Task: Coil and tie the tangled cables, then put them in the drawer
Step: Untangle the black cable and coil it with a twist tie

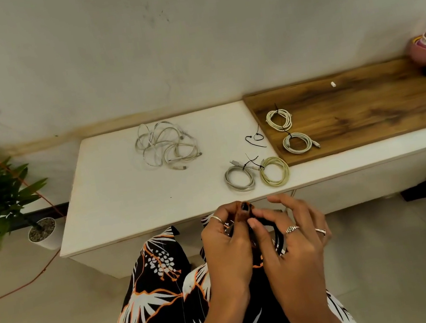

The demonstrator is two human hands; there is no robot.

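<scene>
While tangled white cables (167,146) lie on cabinet (116,194), left hand (227,246) & right hand (293,238) pinch black cable (268,222).

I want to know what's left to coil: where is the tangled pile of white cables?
In the head view, the tangled white cables lie on the white cabinet top, toward its back, left of the loose black tie and the wooden board.

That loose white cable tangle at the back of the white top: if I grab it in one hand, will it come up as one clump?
Probably not cleanly. The tangle lies in loose, untied loops, so it should be floppy and sag. Its free plug ends near the front may dangle and snag. It looks thin and light, so a push would likely smear it across the white top.
</scene>
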